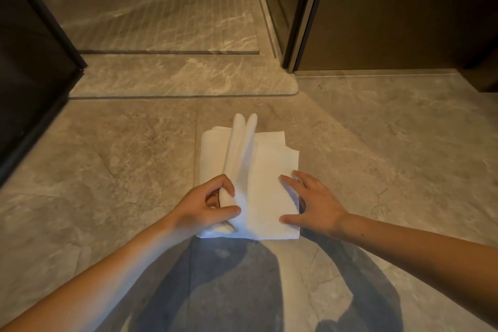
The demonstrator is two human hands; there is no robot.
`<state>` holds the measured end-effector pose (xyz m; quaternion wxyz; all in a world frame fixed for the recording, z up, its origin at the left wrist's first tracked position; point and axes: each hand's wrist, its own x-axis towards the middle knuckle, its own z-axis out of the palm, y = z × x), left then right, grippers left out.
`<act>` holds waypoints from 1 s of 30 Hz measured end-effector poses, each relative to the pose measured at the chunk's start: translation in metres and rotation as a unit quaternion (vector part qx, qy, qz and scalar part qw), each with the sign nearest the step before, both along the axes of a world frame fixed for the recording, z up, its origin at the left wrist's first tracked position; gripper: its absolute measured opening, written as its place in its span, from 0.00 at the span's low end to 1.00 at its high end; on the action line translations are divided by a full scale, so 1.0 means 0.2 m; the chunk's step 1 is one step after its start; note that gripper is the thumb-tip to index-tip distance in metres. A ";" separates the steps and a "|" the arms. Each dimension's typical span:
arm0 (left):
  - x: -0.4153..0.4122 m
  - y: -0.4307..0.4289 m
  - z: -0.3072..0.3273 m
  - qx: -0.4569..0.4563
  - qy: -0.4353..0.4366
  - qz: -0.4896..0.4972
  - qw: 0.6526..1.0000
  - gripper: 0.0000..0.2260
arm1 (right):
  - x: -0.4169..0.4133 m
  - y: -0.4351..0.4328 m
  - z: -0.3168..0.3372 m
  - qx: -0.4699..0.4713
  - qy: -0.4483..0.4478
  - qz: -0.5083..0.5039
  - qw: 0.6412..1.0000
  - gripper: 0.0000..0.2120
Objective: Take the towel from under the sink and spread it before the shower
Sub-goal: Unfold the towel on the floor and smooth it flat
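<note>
Pinching a towel [265,170] fold, left hand [207,203]; right hand [312,202] fingers spread flat near its edge.

Grey marble floor [107,170] with a raised threshold slab [183,81], dark cabinet [29,62] at left.

The towel [265,183] lies folded on the floor [377,143], a little short of the raised step [183,77] of the shower. Behind the step lies the shower floor [151,8]. A glass panel [32,56] stands to the left of the towel, and a door frame [304,13] stands behind it to the right. The left hand [208,203] is at the towel's near left corner, clasping a raised fold that runs from there toward the step. The right hand [312,202] lies flat on the towel's near right edge. A shadow [242,286] falls on the floor in front of the towel, between the two forearms.
</note>
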<state>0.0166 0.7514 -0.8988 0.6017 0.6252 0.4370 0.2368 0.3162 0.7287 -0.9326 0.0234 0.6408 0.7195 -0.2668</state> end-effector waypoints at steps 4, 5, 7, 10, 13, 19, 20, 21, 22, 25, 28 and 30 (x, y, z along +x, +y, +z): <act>-0.10 -0.02 0.01 0.007 -0.002 0.028 1.000 0.14 | -0.19 0.13 0.04 0.060 0.018 0.058 0.996 0.50; -0.12 -0.02 0.03 0.005 -0.008 0.027 1.000 0.14 | -0.24 0.16 0.05 0.059 0.022 0.067 0.996 0.50; -0.16 -0.02 0.06 0.005 -0.020 0.026 0.999 0.14 | -0.33 0.19 0.04 0.057 0.030 0.077 0.995 0.52; -0.23 -0.02 0.09 0.009 -0.050 0.036 0.998 0.13 | -0.47 0.21 0.01 0.039 0.040 0.103 0.993 0.56; -0.31 -0.01 0.09 0.012 -0.061 0.070 0.996 0.14 | -0.56 0.19 -0.03 0.016 -0.002 0.159 0.987 0.57; -0.45 0.03 0.07 0.009 -0.034 0.095 0.995 0.13 | -0.50 0.22 -0.04 0.004 -0.036 0.195 0.980 0.59; -0.46 0.04 0.07 0.008 -0.029 0.096 0.995 0.13 | -0.47 0.23 -0.03 0.003 -0.037 0.196 0.980 0.59; -0.46 0.05 0.07 0.008 -0.022 0.095 0.995 0.13 | -0.43 0.24 -0.02 0.000 -0.039 0.196 0.980 0.59; -0.46 0.06 0.07 0.006 -0.016 0.092 0.996 0.13 | -0.39 0.26 -0.01 -0.007 -0.042 0.196 0.980 0.59; -0.43 0.07 0.06 0.005 0.001 0.079 0.997 0.13 | -0.22 0.29 0.03 -0.031 -0.055 0.187 0.980 0.60; -0.40 0.07 0.04 -0.007 0.006 0.063 0.998 0.14 | -0.03 0.30 0.07 -0.051 -0.074 0.169 0.982 0.61; -0.39 0.06 0.02 -0.020 0.013 0.050 0.998 0.14 | 0.02 0.31 0.09 -0.061 -0.092 0.164 0.980 0.62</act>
